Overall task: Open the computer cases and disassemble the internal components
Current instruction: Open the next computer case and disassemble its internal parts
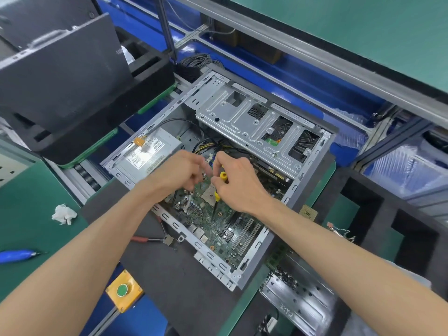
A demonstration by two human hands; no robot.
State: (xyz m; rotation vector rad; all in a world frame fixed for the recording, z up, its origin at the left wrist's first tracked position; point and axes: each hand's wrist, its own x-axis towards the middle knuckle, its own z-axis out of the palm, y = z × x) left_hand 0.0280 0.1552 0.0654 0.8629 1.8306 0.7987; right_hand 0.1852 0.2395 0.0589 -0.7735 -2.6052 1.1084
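Observation:
An open grey computer case [312, 170] lies on its side on a dark mat. Inside it are a green motherboard [225, 224], a silver power supply [150, 151] at the left and a metal drive cage [244, 117] at the back. Both hands meet over the upper part of the motherboard. My right hand [238, 183] grips a yellow-handled screwdriver [223, 177] whose tip points down at the board. My left hand [179, 173] has its fingers curled, pinching something small near the cables; what it holds is hidden.
Red-handled pliers [150, 240] lie on the mat left of the case. A blue tool [17, 255] and crumpled tissue [63, 214] sit on the green bench. Black foam trays [388, 214] stand right and back left. A removed metal panel [298, 301] with loose screws lies front right. A green button box [123, 291] is near the bench edge.

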